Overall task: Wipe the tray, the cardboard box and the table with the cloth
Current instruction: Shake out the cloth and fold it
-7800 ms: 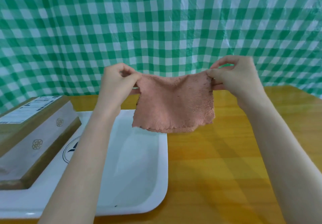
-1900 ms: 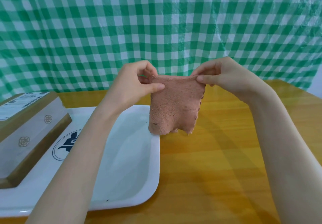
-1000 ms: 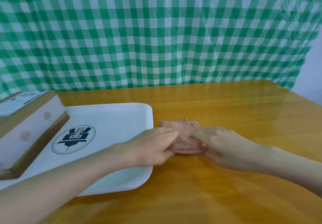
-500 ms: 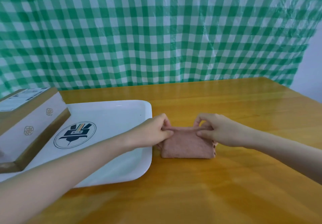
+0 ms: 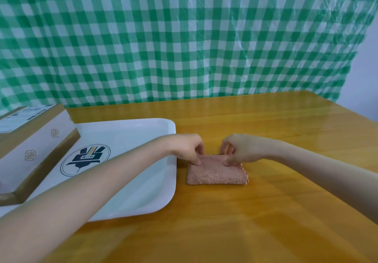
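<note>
A pink cloth (image 5: 216, 173), folded into a small rectangle, lies flat on the yellow wooden table (image 5: 266, 211) just right of the white tray (image 5: 143, 191). My left hand (image 5: 187, 148) pinches the cloth's far left corner. At the far right corner my right hand (image 5: 238, 148) pinches it too. The tray has a dark round logo printed on its floor. A cardboard box (image 5: 30, 146) with a white label on top rests tilted on the tray's left side.
A green and white checked plastic sheet (image 5: 184, 37) hangs behind the table's far edge. The table's right corner shows at the far right, with a pale wall (image 5: 364, 68) beyond it.
The cloth was held up in the air and folded; it now lies folded on the table by the tray. Both hands have come down with it and pinch its far edge.
</note>
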Demonstrator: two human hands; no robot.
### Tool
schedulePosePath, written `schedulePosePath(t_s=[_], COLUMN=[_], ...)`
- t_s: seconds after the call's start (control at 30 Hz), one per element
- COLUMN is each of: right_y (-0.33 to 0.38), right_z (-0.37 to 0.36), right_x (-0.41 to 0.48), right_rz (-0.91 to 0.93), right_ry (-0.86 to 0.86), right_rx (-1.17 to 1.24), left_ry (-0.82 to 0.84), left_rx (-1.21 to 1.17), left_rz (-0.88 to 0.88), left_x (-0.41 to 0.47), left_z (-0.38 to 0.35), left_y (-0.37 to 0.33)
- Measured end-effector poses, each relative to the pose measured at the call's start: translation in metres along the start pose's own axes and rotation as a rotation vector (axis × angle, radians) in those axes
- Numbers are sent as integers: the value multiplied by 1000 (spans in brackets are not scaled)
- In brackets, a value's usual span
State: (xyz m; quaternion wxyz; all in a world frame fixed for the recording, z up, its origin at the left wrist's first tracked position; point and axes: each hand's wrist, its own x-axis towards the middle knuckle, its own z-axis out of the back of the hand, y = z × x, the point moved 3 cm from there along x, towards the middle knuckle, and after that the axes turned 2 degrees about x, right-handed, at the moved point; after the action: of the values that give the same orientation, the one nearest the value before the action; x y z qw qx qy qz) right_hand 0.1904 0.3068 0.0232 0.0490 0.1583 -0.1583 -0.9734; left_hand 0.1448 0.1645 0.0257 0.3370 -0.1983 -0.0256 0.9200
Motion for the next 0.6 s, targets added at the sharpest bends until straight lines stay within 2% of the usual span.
schedulePosePath(t_s=[0.1,0.23,0.47,0.6], right_y=[1,6,24,46], right_z=[5,8,33,56], right_x=[1,3,-8,-8], right_rz=[-29,-31,25,134], right_ry=[102,175,166,177], right_rx=[29,12,91,204], left_ry=[109,150,48,64], left_rx=[-35,-54,-189,-322], left_rz=[46,55,-28,-59], left_x=[4,5,-24,-53], left_z=[6,9,32,56], left_y=[-1,-3,2,17])
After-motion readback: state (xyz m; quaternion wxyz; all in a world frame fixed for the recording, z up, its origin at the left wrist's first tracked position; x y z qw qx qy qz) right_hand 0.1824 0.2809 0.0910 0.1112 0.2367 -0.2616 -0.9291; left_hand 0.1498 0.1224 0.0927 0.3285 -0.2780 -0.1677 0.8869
